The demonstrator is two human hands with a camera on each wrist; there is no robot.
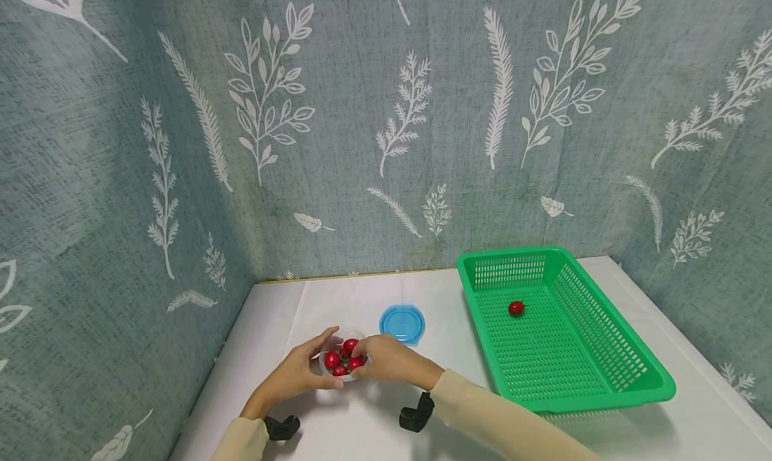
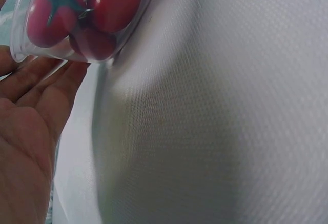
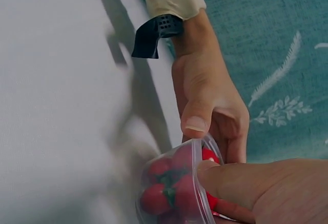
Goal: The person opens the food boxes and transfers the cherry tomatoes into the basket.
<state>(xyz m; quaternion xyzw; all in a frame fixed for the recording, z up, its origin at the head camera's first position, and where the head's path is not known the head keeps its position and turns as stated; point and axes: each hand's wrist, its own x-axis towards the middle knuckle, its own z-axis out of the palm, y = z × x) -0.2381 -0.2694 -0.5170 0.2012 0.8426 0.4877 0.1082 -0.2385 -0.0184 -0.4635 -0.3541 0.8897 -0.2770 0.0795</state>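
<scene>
Left hand (image 1: 299,367) bent round the side of a small clear container (image 3: 196,157), thumb and fingers spread to either side of it; I read this as a hold on the vessel. Right hand (image 1: 386,357) reaches in from the opposite side, its digits bent over the rim and down among the tomatoes (image 1: 332,360). From my remote position I cannot tell whether it pinches one of the fruit or merely touches it. Several red tomatoes lie within the container, some with green calyces visible through the transparent wall; I cannot tell whether its base touches the worktop (image 1: 356,293) or is held just above it.

Beyond the hands, beige sleeves (image 1: 512,421) cover the forearms, with a black fitting (image 1: 416,417) at each wrist. On the white-covered worktop, farther back and to the right of the container, I note a blue lid (image 1: 403,323) lying flat, apart from both hands. Farther right stands a green basket (image 1: 555,354) with slotted walls and a perforated floor; a single tomato (image 1: 516,307) lies inside, toward its far left part. Outermost, a grey-green curtain (image 1: 350,112) printed with white leaves and sprigs closes the scene behind and at both sides.
</scene>
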